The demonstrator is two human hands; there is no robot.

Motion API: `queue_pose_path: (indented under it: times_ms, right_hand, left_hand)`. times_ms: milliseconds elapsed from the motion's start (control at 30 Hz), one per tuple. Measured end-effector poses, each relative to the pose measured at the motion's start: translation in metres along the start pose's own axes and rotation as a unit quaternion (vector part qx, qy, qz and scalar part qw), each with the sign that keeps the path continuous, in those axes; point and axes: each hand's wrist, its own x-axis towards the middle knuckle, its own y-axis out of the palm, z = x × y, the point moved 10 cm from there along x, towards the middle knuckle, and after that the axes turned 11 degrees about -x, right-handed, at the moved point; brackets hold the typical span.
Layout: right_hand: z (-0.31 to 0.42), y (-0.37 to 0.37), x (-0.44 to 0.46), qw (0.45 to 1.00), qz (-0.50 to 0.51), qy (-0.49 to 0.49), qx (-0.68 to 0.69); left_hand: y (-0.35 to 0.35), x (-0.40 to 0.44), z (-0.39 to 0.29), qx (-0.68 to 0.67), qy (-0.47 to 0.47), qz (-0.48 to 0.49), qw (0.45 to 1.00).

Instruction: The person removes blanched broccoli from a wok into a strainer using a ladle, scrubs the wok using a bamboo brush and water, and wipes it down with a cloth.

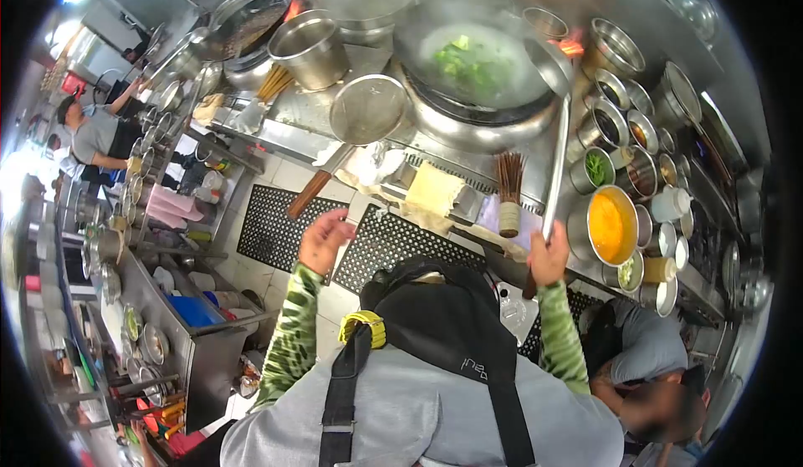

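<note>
Nearest me, the person's right hand [548, 258] is clamping round the lower shaft of the ladle [560, 158], while the left hand [324, 241] is hovering empty, fingers loosely curled, just beside the wooden handle of the strainer [368, 109] and seemingly touching nothing. The two hands are working well apart. To my eye, this hold is asking for a firm grip and a calm wrist: the shaft is reaching so far that a small twist down here is likely swinging the head widely up there. I'd be keeping the shaft clear of the whisk [508, 191], which is standing near it at the edge of the worktop [311, 116], and the forearm low, out of the steam. The ladle itself is looking long and pale, bare metal along the shaft, its broad head tilting at the right rim of the dark wok [418, 82]; whether it's touching, I can't tell. Beyond that head, bright greens [464, 66] are lying in the wok, the steam softening their outlines.
</note>
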Motion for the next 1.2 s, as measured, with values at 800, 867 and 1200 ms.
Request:
queue_pose_path:
  times_ms: [800, 867, 1200]
  right_hand:
    - [-0.177, 0.011, -0.07, 0.95, -0.073, 0.094, -0.29]
    - [-0.093, 0.013, -0.077, 0.903, -0.123, -0.007, -0.412]
    - [-0.007, 0.141, -0.034, 0.964, 0.265, 0.011, -0.019]
  left_hand:
    - [-0.09, 0.075, 0.082, -0.038, -0.192, -0.065, 0.978]
    - [-0.085, 0.07, 0.074, -0.046, -0.184, -0.075, 0.979]
    - [-0.121, 0.038, 0.133, -0.144, -0.187, -0.199, 0.951]
